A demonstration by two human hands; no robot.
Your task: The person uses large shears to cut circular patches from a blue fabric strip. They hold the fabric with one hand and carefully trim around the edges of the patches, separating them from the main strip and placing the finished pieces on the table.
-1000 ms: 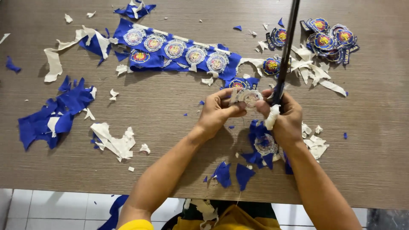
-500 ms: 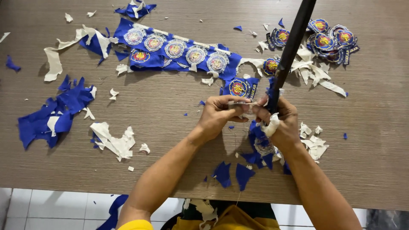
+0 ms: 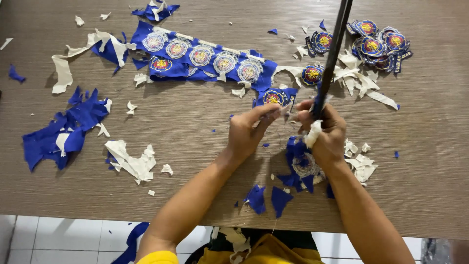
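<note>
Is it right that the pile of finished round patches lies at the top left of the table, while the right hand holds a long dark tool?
No. The head view shows the pile of finished round patches at the top right of the table. The right hand does hold the long dark tool.

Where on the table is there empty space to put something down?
Bare wood lies between the blue scrap pile and the left hand, and right of the white scraps. It is crowded along the patch strip, at the cut patches, and under the right hand.

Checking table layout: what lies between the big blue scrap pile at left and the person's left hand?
In the head view, a cream scrap pile lies between blue scrap pile and left hand.
</note>
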